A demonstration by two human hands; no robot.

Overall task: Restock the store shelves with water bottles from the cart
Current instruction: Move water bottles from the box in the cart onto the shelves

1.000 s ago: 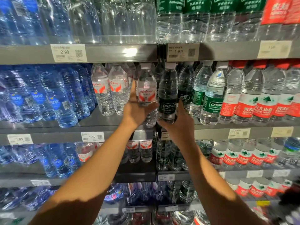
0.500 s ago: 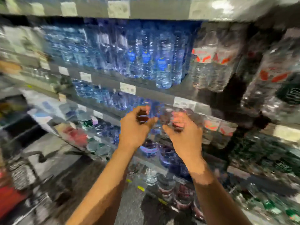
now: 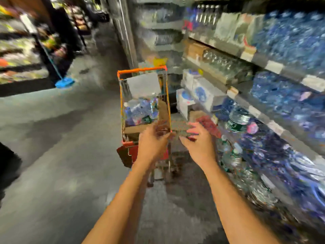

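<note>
Motion blur is spread over the whole head view, so fine detail cannot be read. Both bare forearms are stretched forward over the grey floor (image 3: 58,155). The left hand (image 3: 152,144) is raised in front of the near end of the cart (image 3: 142,70), its fingers (image 3: 161,128) loosely curled; nothing is seen held in it. The right hand (image 3: 199,145) is held just beside it, apart from it, with fingers (image 3: 192,128) spread and relaxed and nothing gripped. The orange-rimmed wire cart is stood in the aisle ahead of the hands, and a jumble of water bottles (image 3: 140,110) is seen lying in its basket. On the right, store shelves (image 3: 274,66) are filled with blue-tinted bottles and white packs. A blue mop head (image 3: 64,82) is rested on the floor at far left.
</note>
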